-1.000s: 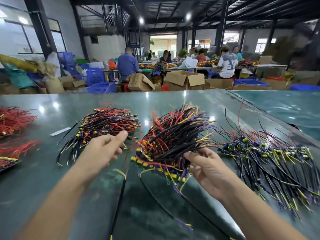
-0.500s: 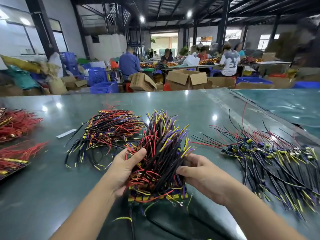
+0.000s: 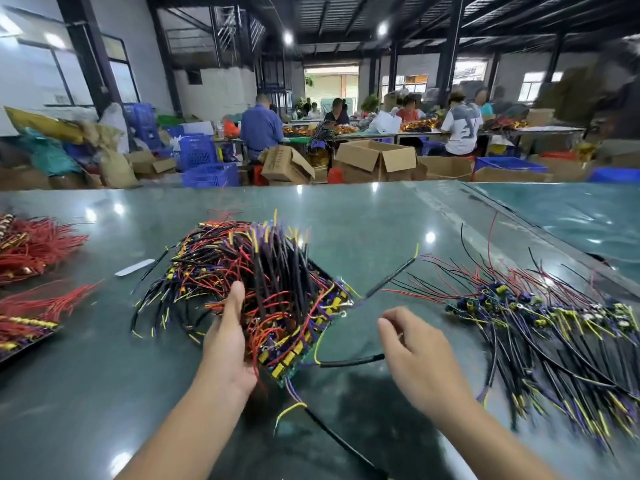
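- Looking down from the head view, we see our left hand (image 3: pixel 227 344) gripping a thick wire bundle (image 3: pixel 277 289) from its left side. The thumb lies straight up along the wires, and the palm cups the lower part.
- We find the bundle raised over the middle of the green table (image 3: pixel 346 216), just in front of us.
- Its long axis runs near to far and stands steeply. The stripped yellow and purple wire tips point up and away from us, leaning a little to the left.
- Its yellow connector end points down toward us and to the right, close to the tabletop.
- Our right hand (image 3: pixel 419 358) hovers to the right of the bundle, apart from it. Its fingers are loosely curled and spread, and they hold nothing that we can make out.
- A loose black wire (image 3: pixel 346 362) lies on the table between the hands. Its end is just beside our right palm, and we cannot tell whether it touches.
- Behind the held bundle, on the left, lies a second wire heap (image 3: pixel 180 282).
- Well to the right, a flat pile of wires (image 3: pixel 540 323) fans across the table.
- At the far left edge lie red wire bunches (image 3: pixel 31 244).
- Beyond the table we see cardboard boxes (image 3: pixel 377 161), blue crates (image 3: pixel 207 174) and people seated at benches.
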{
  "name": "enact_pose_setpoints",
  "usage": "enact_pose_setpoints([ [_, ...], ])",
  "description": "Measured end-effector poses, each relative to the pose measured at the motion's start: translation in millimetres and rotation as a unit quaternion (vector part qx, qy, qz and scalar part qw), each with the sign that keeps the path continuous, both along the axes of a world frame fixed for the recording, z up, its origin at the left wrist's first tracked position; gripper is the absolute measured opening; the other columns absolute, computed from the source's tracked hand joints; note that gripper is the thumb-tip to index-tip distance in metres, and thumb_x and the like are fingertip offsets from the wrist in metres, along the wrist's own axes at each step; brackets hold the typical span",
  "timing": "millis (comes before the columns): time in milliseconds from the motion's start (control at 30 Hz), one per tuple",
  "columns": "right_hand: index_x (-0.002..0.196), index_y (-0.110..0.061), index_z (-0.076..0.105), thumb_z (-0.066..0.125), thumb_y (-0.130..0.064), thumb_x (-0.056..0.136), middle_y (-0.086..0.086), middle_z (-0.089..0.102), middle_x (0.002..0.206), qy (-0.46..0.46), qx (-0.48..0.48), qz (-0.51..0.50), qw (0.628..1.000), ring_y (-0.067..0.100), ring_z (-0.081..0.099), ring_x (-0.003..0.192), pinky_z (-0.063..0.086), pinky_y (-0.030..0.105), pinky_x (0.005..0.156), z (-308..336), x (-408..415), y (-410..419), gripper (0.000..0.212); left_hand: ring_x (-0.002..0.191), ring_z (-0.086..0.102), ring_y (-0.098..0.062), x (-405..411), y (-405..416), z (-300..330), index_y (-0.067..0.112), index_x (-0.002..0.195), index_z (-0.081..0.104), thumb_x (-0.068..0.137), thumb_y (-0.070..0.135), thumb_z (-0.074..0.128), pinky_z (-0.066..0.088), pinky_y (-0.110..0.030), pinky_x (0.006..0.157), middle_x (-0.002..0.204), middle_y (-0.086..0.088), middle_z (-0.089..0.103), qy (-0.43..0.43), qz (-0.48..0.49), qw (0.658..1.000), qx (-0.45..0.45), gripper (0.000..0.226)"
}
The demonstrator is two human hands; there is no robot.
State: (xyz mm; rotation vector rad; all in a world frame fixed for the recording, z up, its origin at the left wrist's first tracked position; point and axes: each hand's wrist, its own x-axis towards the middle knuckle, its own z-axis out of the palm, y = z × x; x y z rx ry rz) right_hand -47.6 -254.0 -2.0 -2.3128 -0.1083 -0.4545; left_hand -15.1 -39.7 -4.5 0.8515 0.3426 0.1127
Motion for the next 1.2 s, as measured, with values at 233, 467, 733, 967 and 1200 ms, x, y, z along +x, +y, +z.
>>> enact_pose_setpoints([
  [233, 0.108, -0.029, 0.065, 0.035, -0.046, 0.096, -0.022, 0.051, 0.118, 0.027, -0.171, -0.017, 0.985, 0.011, 0.015, 0.136, 0.001, 0.04, 0.116, 1, -4, 7, 0.036, 0.115, 0.059, -0.034, -7, -9, 7, 0.017, 0.132, 0.053, 0.071, 0.057, 0.061, 0.045, -0.059, 0.096, 0.128, -0.013, 0.061, -0.065, 0.029, 0.997, -0.033, 0.073],
  [467, 0.091, -0.027, 0.063, 0.031, -0.076, 0.081, -0.012, 0.064, 0.099, -0.013, -0.019, 0.015, 1.0, 0.006, 0.043, 0.121, 0.001, 0.035, 0.116, 11, -2, 9, 0.06, 0.11, 0.063, -0.03, -15, -26, 5, 0.02, 0.124, 0.058, 0.088, 0.04, 0.06, 0.045, -0.062, 0.094, 0.118, -0.005, 0.068, -0.092, 0.1, 0.99, 0.021, 0.041],
  [733, 0.142, -0.011, 0.034, 0.049, -0.049, 0.09, 0.002, 0.049, 0.129, -0.021, -0.146, -0.085, 0.985, 0.022, 0.026, 0.122, 0.016, 0.027, 0.103, -3, 4, 13, 0.066, 0.106, 0.065, -0.03, -20, -35, 3, 0.029, 0.094, 0.063, 0.085, 0.03, 0.067, 0.049, -0.061, 0.09, 0.106, 0.0, 0.072, -0.125, 0.17, 0.974, 0.075, 0.01],
  [967, 0.143, -0.013, 0.025, 0.071, -0.035, 0.079, 0.001, 0.042, 0.129, 0.172, 0.474, -0.026, 0.863, 0.011, 0.05, 0.114, 0.04, 0.041, 0.104, 12, 9, 27, 0.082, 0.083, 0.071, -0.018, -23, -45, -4, 0.029, 0.086, 0.063, 0.081, 0.036, 0.07, 0.058, -0.049, 0.072, 0.088, 0.008, 0.074, -0.092, 0.146, 0.983, 0.066, 0.011],
  [1200, 0.126, -0.001, 0.041, 0.073, -0.012, 0.078, 0.012, 0.061, 0.102, 0.219, 0.63, 0.017, 0.745, 0.016, 0.061, 0.085, 0.054, 0.027, 0.079, 19, 11, 21, 0.059, 0.062, 0.069, -0.021, -26, -44, -3, 0.023, 0.101, 0.064, 0.081, 0.043, 0.069, 0.054, -0.035, 0.049, 0.087, -0.004, 0.073, -0.038, 0.074, 0.996, 0.019, 0.029],
])
